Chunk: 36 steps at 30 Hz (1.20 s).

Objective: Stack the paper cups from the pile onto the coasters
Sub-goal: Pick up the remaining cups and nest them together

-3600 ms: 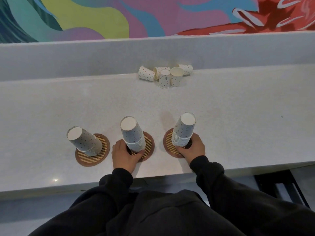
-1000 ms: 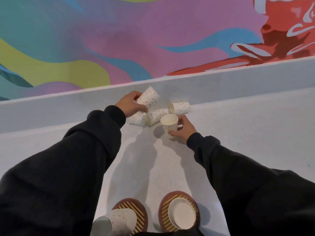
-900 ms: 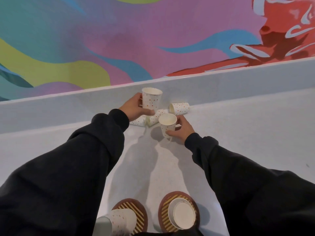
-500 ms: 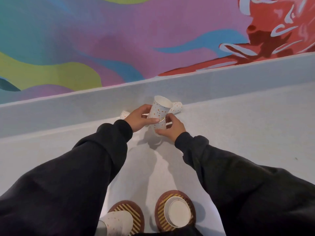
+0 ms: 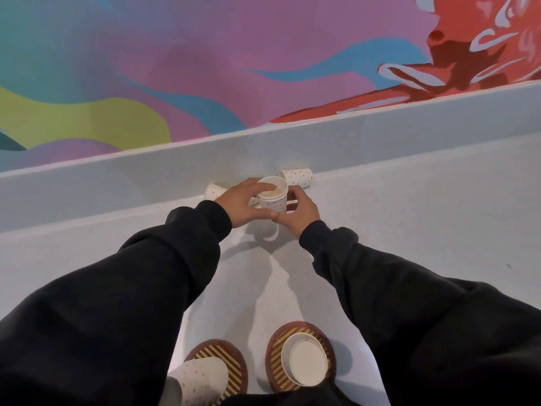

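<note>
Cups (image 5: 273, 200), apart a moment ago, now nested between curled fingers (image 5: 250, 184) of left hand (image 5: 241, 206) and right hand (image 5: 300, 213); coaster (image 5: 274, 358) next.

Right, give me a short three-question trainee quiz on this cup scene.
1. True or false: both the left hand and the right hand hold the upright dotted white paper cup.
2. The second dotted white paper cup, by the grey ledge right of the hands, is: A upright; B lying on its side; C on a coaster.
3. How many round brown striped coasters show?
Key: 1 true; 2 B; 3 two.
</note>
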Each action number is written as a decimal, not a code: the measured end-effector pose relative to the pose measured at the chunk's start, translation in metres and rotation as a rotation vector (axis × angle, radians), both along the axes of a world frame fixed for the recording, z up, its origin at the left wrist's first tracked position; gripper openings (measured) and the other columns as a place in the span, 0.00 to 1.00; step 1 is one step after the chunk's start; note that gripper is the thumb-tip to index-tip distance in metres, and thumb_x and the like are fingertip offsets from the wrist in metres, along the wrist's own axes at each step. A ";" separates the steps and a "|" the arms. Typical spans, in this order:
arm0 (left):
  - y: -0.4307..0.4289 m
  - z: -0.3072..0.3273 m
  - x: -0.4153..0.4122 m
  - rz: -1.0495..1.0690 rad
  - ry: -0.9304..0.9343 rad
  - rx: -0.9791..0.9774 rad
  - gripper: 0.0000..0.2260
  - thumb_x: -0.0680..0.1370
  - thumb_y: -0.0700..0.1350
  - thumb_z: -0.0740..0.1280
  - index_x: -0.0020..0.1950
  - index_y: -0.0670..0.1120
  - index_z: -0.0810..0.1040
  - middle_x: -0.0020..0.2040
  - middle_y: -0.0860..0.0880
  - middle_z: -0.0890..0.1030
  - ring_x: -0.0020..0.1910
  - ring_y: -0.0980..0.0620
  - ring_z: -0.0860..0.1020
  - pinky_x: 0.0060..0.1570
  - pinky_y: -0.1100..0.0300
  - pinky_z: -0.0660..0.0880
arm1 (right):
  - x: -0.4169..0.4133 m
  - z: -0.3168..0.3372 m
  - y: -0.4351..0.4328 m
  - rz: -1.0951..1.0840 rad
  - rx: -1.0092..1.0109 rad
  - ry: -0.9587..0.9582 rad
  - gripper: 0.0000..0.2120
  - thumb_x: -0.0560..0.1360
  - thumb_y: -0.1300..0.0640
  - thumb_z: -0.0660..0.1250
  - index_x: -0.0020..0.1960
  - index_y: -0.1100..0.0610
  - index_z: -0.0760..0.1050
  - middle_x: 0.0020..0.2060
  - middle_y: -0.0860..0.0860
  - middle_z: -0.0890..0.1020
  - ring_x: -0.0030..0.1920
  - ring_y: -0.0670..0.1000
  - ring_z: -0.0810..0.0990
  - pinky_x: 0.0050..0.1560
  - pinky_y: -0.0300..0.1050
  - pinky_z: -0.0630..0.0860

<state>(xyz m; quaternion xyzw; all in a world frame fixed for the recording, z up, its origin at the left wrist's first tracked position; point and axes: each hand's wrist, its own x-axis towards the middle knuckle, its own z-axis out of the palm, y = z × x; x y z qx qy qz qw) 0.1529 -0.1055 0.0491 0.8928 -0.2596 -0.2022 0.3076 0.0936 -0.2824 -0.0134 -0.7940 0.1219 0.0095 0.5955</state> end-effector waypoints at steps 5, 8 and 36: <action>0.003 -0.011 0.004 0.010 0.131 -0.068 0.36 0.74 0.61 0.76 0.79 0.60 0.65 0.77 0.56 0.68 0.71 0.50 0.71 0.71 0.50 0.70 | 0.002 -0.007 -0.006 -0.036 0.015 0.020 0.29 0.68 0.54 0.82 0.64 0.49 0.73 0.55 0.47 0.80 0.52 0.49 0.81 0.45 0.38 0.77; 0.007 -0.013 0.014 0.188 0.019 -0.118 0.28 0.77 0.54 0.75 0.75 0.59 0.69 0.70 0.53 0.73 0.61 0.50 0.77 0.59 0.55 0.73 | 0.002 -0.012 -0.011 -0.060 0.003 0.045 0.28 0.69 0.53 0.81 0.64 0.49 0.72 0.54 0.46 0.79 0.51 0.48 0.81 0.44 0.37 0.76; 0.020 -0.001 0.020 0.642 -0.076 -0.379 0.08 0.77 0.36 0.74 0.45 0.49 0.88 0.46 0.54 0.87 0.46 0.59 0.83 0.44 0.76 0.75 | 0.000 -0.040 -0.032 -0.049 -0.240 0.129 0.30 0.69 0.53 0.80 0.67 0.50 0.72 0.57 0.49 0.76 0.55 0.52 0.78 0.56 0.48 0.81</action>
